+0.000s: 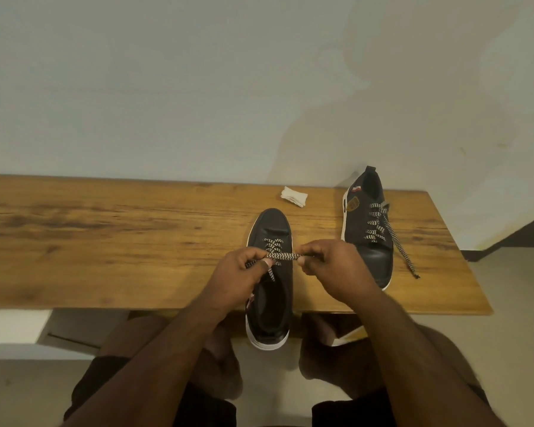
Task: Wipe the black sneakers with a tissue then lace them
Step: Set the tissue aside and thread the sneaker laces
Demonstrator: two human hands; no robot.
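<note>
A black sneaker (270,229) with a white sole lies at the table's front edge, toe pointing away, heel hanging over the edge. Its black-and-white patterned lace (285,256) is stretched across it between my hands. My left hand (241,277) pinches the lace's left part and my right hand (333,266) pinches its right part. The lower eyelets are laced. A second black sneaker (367,238) stands to the right, laced, with one lace end trailing over the table. A crumpled white tissue (294,196) lies near the wall behind the first sneaker.
The wooden table (105,229) runs along a pale wall; its right end is near the second sneaker. My knees show below the front edge, above a light floor.
</note>
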